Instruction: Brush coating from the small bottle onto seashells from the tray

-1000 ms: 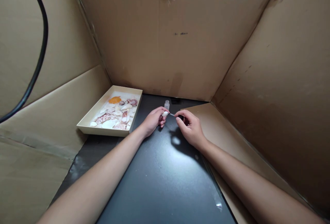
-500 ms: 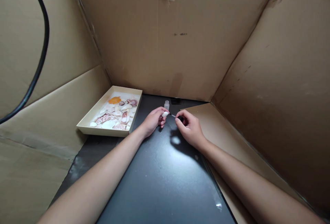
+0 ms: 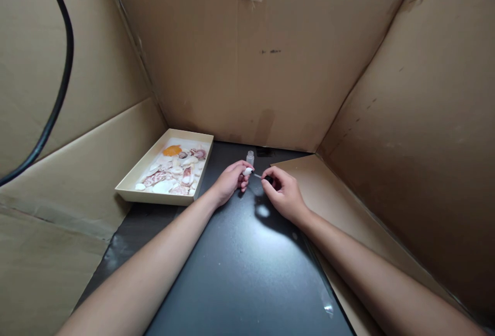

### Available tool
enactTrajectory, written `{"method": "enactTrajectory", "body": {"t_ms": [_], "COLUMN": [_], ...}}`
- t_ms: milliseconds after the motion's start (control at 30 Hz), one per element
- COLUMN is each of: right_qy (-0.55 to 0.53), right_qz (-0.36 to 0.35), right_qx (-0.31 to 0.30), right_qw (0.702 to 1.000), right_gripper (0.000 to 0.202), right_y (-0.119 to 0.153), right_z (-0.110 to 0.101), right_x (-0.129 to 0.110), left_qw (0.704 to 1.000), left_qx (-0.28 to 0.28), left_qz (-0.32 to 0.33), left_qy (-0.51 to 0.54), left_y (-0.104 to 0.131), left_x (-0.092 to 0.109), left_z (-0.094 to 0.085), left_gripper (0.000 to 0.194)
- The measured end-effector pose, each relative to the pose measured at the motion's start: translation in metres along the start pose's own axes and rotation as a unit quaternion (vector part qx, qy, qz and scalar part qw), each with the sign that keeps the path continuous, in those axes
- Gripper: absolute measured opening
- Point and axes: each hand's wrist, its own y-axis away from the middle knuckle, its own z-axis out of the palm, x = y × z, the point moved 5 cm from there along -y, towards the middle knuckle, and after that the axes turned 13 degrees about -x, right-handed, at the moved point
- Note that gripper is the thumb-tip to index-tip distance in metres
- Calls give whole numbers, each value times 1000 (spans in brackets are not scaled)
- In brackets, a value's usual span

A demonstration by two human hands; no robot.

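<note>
Between the fingertips of my left hand [image 3: 231, 180] is a small white shell [image 3: 247, 171]. My right hand [image 3: 285, 191] pinches the black cap of a small brush applicator [image 3: 267, 179], its thin stem pointing left. The dark brush tip meets the right end of the shell, or lies very close to it. Just behind my left fingers stands a small clear bottle [image 3: 250, 157], upright and without a cap. Part of its lower body is hidden by those fingers.
At the left a cream tray [image 3: 154, 198] holds several shells and an orange one [image 3: 172, 150]. Cardboard walls [image 3: 232, 68] enclose the dark tabletop [image 3: 240, 274]. A cardboard sheet [image 3: 328, 186] lies at the right, and a black cable [image 3: 69, 57] hangs at upper left.
My right hand has shifted slightly left with the brush applicator, bringing its tip closer onto the shell. The dark patch at the shell's right end looks larger. My left hand is almost still.
</note>
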Motion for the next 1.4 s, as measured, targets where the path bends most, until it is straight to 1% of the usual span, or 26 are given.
{"method": "enactTrajectory", "body": {"t_ms": [67,167,333,467,533,600,667,733,800,867,933,1033,1167,1233,1333,1400], "right_qy": [0,-19,7,-1,17,22,4,-4,8,17,4,-17,11,1,-20,-21], "right_qz": [3,-14,-1,-22,-8,3,-8,-21,-13,3,0,-23,0,-2,-21,-18], "right_qx": [8,4,11,-1,-1,11,15,4,0,9,16,0,9,13,-3,-12], "right_qw": [1000,1000,1000,1000,1000,1000,1000,1000,1000,1000,1000,1000,1000,1000,1000,1000], "right_gripper": [4,8,5,8,6,6,7,8,6,5,6,9,5,6,7,8], "right_y": [0,0,0,0,0,0,0,0,0,0,0,0,-1,0,-1,-1], "right_z": [-1,0,-1,0,0,-2,-2,-1,-1,-2,-3,-1,-2,-2,0,1], "right_x": [0,-1,0,-3,-3,-1,-2,-2,-2,0,0,-1,2,1,-2,-2], "left_qw": [1000,1000,1000,1000,1000,1000,1000,1000,1000,1000,1000,1000,1000,1000,1000,999], "left_qx": [0,1,-3,1,0,0,1,1,1,0,0,-2,-7,-8,-9,-8], "left_qz": [1,0,0,-3,-4,-3,-3,-3,-4,-6,-5,-5,-11,-10,-9,-10], "left_qy": [1,-1,-4,-2,-1,1,2,4,4,3,3,-2,-20,-23,-28,-30], "left_y": [0,-1,-1,0,0,0,1,1,1,0,0,-1,-1,-1,-1,-1], "left_x": [0,-1,-1,-1,-1,-1,0,0,0,-1,-1,-2,-3,-3,-3,-3], "left_z": [0,0,-1,-1,-1,-1,0,0,0,-1,-1,-1,-1,-1,-1,-1], "left_gripper": [11,11,11,12,12,11,12,12,12,12,12,13,13,14,16,16]}}
